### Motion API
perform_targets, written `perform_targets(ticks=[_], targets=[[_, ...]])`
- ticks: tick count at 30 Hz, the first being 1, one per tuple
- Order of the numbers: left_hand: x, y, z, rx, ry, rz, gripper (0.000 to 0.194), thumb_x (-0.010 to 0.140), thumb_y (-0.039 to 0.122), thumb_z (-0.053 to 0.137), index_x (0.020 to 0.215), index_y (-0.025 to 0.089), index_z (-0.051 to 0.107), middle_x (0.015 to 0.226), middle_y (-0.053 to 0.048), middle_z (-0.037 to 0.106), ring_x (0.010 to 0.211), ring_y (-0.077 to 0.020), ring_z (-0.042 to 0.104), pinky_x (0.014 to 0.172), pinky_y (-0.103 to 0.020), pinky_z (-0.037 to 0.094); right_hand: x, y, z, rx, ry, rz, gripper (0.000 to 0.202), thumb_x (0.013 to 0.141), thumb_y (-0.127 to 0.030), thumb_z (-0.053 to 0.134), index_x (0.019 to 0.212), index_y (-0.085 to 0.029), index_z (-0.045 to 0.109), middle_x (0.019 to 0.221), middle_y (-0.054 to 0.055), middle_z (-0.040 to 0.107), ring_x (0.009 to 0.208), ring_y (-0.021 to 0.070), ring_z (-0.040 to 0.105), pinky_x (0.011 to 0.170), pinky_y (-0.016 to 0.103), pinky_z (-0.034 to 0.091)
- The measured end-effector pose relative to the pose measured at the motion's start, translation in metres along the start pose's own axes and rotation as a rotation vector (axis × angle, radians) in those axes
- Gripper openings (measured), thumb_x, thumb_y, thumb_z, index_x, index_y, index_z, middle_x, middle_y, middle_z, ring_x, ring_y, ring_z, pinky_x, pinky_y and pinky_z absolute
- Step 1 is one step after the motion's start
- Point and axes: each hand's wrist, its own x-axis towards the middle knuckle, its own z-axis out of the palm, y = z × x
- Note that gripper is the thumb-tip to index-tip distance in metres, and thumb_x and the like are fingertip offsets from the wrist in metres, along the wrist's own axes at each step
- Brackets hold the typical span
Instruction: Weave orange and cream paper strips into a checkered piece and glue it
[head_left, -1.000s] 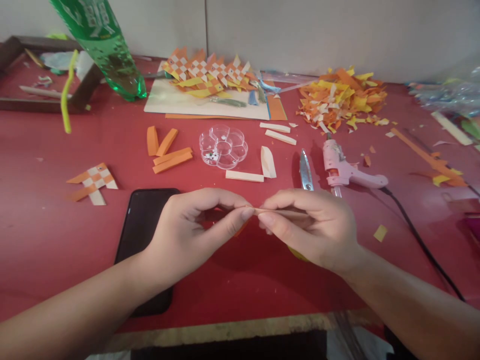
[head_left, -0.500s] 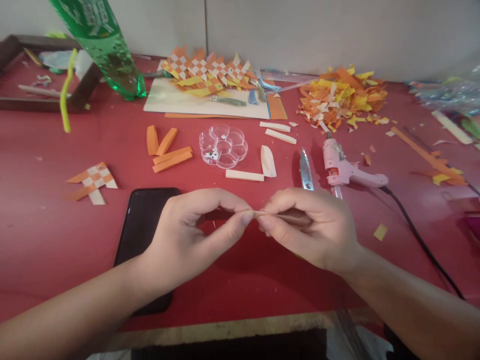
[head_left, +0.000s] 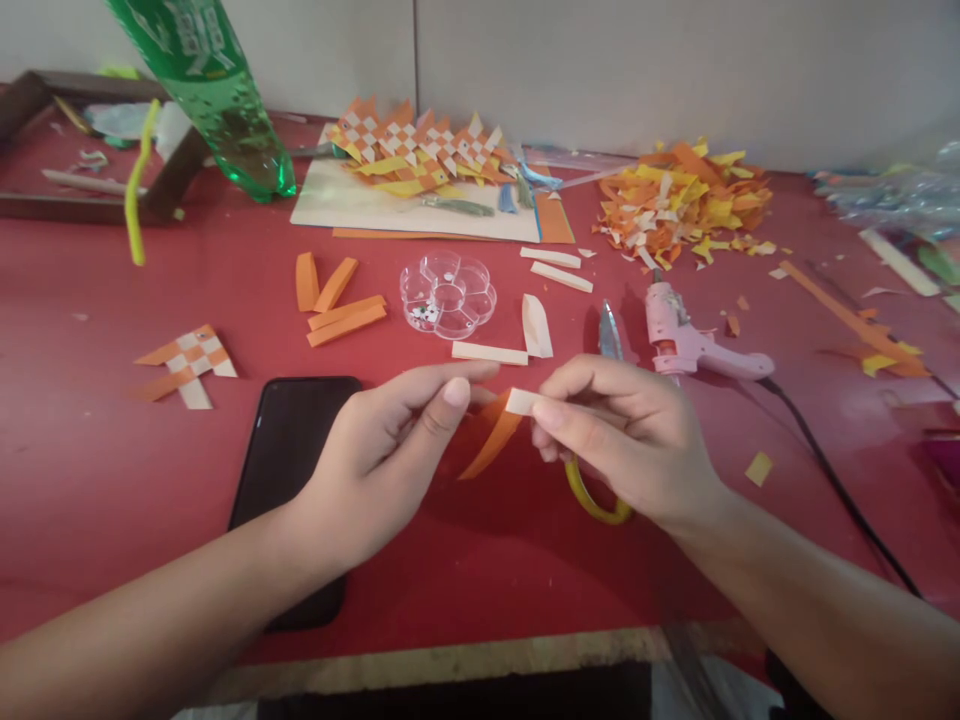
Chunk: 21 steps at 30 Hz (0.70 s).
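Observation:
Between its thumb and index finger, my right hand (head_left: 622, 440) pinches a cream paper strip (head_left: 520, 402) joined with an orange paper strip (head_left: 491, 445) that slants down to the left. My left hand (head_left: 390, 450) is just left of the strips, thumb raised and apart from the fingers. Some of its fingertips lie close behind the orange strip; whether they touch it I cannot tell. Scissors (head_left: 610, 332) lie beneath my right hand, which hides their middle; a yellow handle loop shows below it. A woven orange-and-cream paper fish (head_left: 196, 358) lies at the left.
A phone (head_left: 289, 440) lies under my left wrist. Folded orange strips (head_left: 345, 318), cream strips (head_left: 489, 353) and a clear flower-shaped palette (head_left: 448, 293) lie ahead. A pink glue gun (head_left: 694, 345) with a cord is at right. Paper scraps (head_left: 686, 200), woven fish (head_left: 420, 140) and a green bottle (head_left: 232, 130) stand behind.
My left thumb has lifted off the strip and parted from the fingers. My right hand has turned the paper, so its cream face and the hanging orange strip now show.

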Motion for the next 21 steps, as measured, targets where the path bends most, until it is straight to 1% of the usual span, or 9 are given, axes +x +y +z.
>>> perform_targets(ticks=[2, 6, 9, 11, 14, 15, 17, 19, 21], targets=[[0.0012, -0.0011, 0.0011, -0.058, -0.011, 0.004, 0.028, 0.092, 0.033, 0.060, 0.119, 0.026, 0.065, 0.102, -0.002, 0.076, 0.091, -0.0161, 0.071, 0.077, -0.022, 0.059, 0.0008, 0.0028, -0.0020, 0.086, -0.031, 0.035, 0.015, 0.088, -0.024, 0.063, 0.075, -0.019, 0.063, 0.063, -0.002, 0.061, 0.053, 0.0067, 0.057, 0.049, 0.018, 0.048], [0.0024, -0.0009, 0.0019, -0.132, -0.065, 0.118, 0.024, 0.088, 0.021, 0.064, 0.112, 0.025, 0.066, 0.102, -0.003, 0.072, 0.096, -0.0156, 0.069, 0.086, -0.025, 0.058, 0.0020, 0.0082, -0.0052, 0.219, -0.110, 0.128, 0.011, 0.088, -0.028, 0.066, 0.079, -0.020, 0.064, 0.064, -0.003, 0.062, 0.054, 0.0067, 0.058, 0.049, 0.018, 0.048], [0.0036, 0.0013, 0.0005, -0.103, -0.119, 0.202, 0.022, 0.085, 0.014, 0.064, 0.105, 0.023, 0.068, 0.100, -0.003, 0.072, 0.092, -0.0154, 0.069, 0.085, -0.026, 0.058, 0.0019, 0.0073, -0.0052, 0.215, -0.178, 0.174, 0.014, 0.087, -0.029, 0.066, 0.079, -0.019, 0.063, 0.063, -0.002, 0.062, 0.053, 0.0069, 0.057, 0.049, 0.018, 0.048], [0.0047, 0.0030, -0.0004, -0.055, -0.123, 0.228, 0.018, 0.083, 0.013, 0.065, 0.098, 0.022, 0.070, 0.095, -0.003, 0.072, 0.086, -0.0146, 0.069, 0.080, -0.025, 0.058, 0.0011, 0.0048, -0.0041, 0.144, -0.211, 0.150, 0.016, 0.088, -0.029, 0.064, 0.078, -0.018, 0.062, 0.063, -0.002, 0.061, 0.053, 0.0071, 0.057, 0.049, 0.019, 0.048], [0.0054, 0.0049, -0.0005, -0.021, -0.076, 0.196, 0.009, 0.082, 0.015, 0.068, 0.089, 0.021, 0.071, 0.088, -0.002, 0.073, 0.079, -0.0131, 0.068, 0.075, -0.023, 0.057, -0.0006, 0.0014, -0.0023, -0.018, -0.152, 0.012, 0.007, 0.090, -0.025, 0.059, 0.089, -0.019, 0.063, 0.077, 0.001, 0.064, 0.062, 0.0092, 0.060, 0.052, 0.020, 0.049], [0.0052, 0.0053, -0.0001, -0.021, -0.058, 0.174, 0.007, 0.082, 0.016, 0.069, 0.087, 0.020, 0.071, 0.086, -0.002, 0.073, 0.078, -0.0128, 0.068, 0.075, -0.022, 0.057, -0.0010, 0.0008, -0.0020, -0.080, -0.116, -0.060, 0.008, 0.089, -0.022, 0.057, 0.095, -0.020, 0.062, 0.085, 0.003, 0.066, 0.069, 0.0110, 0.062, 0.055, 0.022, 0.051], [0.0046, 0.0058, 0.0008, -0.023, -0.029, 0.124, 0.003, 0.082, 0.019, 0.069, 0.084, 0.020, 0.070, 0.084, -0.001, 0.073, 0.076, -0.0123, 0.068, 0.074, -0.021, 0.057, -0.0012, 0.0003, -0.0015, -0.210, -0.060, -0.232, 0.019, 0.085, -0.019, 0.058, 0.103, -0.022, 0.062, 0.098, 0.006, 0.066, 0.084, 0.0158, 0.064, 0.067, 0.028, 0.054], [0.0041, 0.0061, 0.0015, -0.044, -0.021, 0.071, 0.002, 0.082, 0.020, 0.070, 0.084, 0.019, 0.070, 0.082, -0.001, 0.073, 0.075, -0.0122, 0.069, 0.072, -0.021, 0.057, -0.0010, 0.0008, -0.0009, -0.324, -0.042, -0.378, 0.023, 0.080, -0.018, 0.063, 0.103, -0.022, 0.062, 0.098, 0.006, 0.066, 0.090, 0.0186, 0.064, 0.075, 0.032, 0.054], [0.0043, 0.0061, 0.0018, -0.078, -0.042, 0.016, 0.002, 0.081, 0.021, 0.070, 0.083, 0.019, 0.070, 0.080, 0.000, 0.074, 0.073, -0.0121, 0.068, 0.070, -0.020, 0.057, -0.0011, 0.0019, 0.0001, -0.384, -0.021, -0.426, 0.017, 0.079, -0.017, 0.066, 0.096, -0.022, 0.064, 0.088, 0.004, 0.066, 0.081, 0.0160, 0.062, 0.071, 0.031, 0.053]])
